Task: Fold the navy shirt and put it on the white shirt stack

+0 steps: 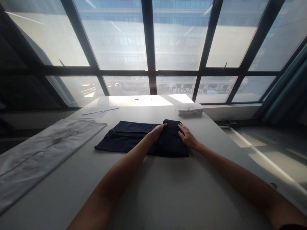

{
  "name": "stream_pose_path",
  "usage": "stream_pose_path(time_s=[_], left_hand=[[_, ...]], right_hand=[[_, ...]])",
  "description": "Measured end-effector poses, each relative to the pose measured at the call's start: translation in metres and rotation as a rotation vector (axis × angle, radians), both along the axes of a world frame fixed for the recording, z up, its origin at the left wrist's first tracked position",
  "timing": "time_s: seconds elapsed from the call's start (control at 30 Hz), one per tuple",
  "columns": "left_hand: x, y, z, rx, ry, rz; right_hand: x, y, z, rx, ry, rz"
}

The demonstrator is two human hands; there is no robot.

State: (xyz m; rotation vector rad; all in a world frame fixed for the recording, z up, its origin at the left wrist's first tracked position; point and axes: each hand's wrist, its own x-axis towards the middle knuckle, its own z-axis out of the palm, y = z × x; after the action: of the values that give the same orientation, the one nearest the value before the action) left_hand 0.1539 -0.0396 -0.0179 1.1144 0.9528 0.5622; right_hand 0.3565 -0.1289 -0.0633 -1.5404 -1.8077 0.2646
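Observation:
A dark navy cloth (129, 134) lies on the white table (168, 191), its right part folded over into a thicker layer. My left hand (157, 132) rests at the inner edge of that folded part, fingers pressed together and pointing right; whether they pinch any fabric is hard to tell. On the right side of the fold lies my right hand (188, 136), its fingers spread over the cloth and its palm near the cloth's right edge.
Large clear plastic bags (43, 150) lie along the table's left side. Thin white sheets (96, 111) are at the back left, and a stack of folded white pieces (190, 110) sits at the back right. Windows stand beyond the table.

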Motion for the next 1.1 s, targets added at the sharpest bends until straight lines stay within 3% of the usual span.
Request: stream_pose_path(time_s=[0.07, 0.2, 0.27, 0.43, 0.6, 0.67, 0.8, 1.0, 1.1], left_hand=[[0.0, 0.003, 0.001, 0.033, 0.048, -0.014], [0.0, 0.01, -0.003, 0.541, 0.386, 0.03], [0.0, 0.013, -0.006, 0.704, 0.513, 0.048], [-0.004, 0.017, -0.002, 0.783, 0.593, 0.029], [-0.026, 0.008, 0.014, 0.599, 0.614, -0.192], [-0.035, -0.001, 0.019, 0.506, 0.535, -0.28], [-0.042, -0.017, 0.024, 0.461, 0.333, -0.318], [-0.042, -0.017, 0.029, 0.317, 0.155, -0.3], [-0.047, -0.016, 0.034, 0.26, 0.139, -0.313]], right_hand=[[-0.007, -0.001, -0.002, -0.066, -0.055, -0.005], [-0.014, -0.002, -0.002, -0.171, -0.182, -0.057], [-0.015, -0.003, -0.001, -0.214, -0.229, -0.077], [-0.016, -0.008, 0.003, -0.259, -0.277, -0.088], [-0.018, -0.011, 0.004, -0.26, -0.265, -0.098], [-0.019, -0.011, 0.003, -0.25, -0.26, -0.101], [-0.022, -0.019, 0.011, -0.193, -0.215, -0.1], [-0.044, -0.064, 0.038, 0.092, -0.35, 0.381], [-0.062, -0.077, 0.036, 0.155, -0.498, 0.368]])
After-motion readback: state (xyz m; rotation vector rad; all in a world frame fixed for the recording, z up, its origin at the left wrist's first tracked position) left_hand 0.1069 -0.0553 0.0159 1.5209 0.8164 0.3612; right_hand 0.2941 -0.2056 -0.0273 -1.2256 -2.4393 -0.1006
